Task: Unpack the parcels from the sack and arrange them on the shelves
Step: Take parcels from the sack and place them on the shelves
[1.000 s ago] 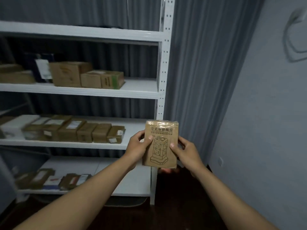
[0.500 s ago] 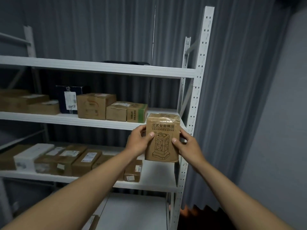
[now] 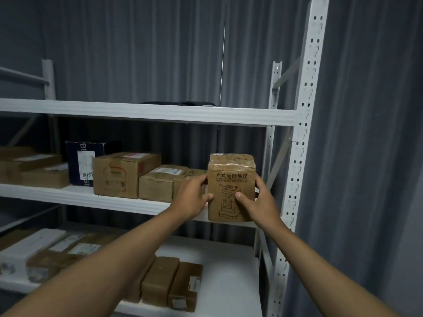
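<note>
Brown cardboard parcel [image 3: 231,187] stands upright at the middle shelf [image 3: 109,200] edge. My left hand [image 3: 191,197] and right hand [image 3: 258,201] grip its sides.

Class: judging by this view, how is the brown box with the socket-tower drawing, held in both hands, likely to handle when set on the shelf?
The box probably stays stiff: its edges look square under both hands. Its glossy tape wrap may be slippery. Standing taller than wide, it might tip if nudged.

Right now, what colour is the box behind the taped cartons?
Dark navy box with a white label, seen in the head view.
</note>
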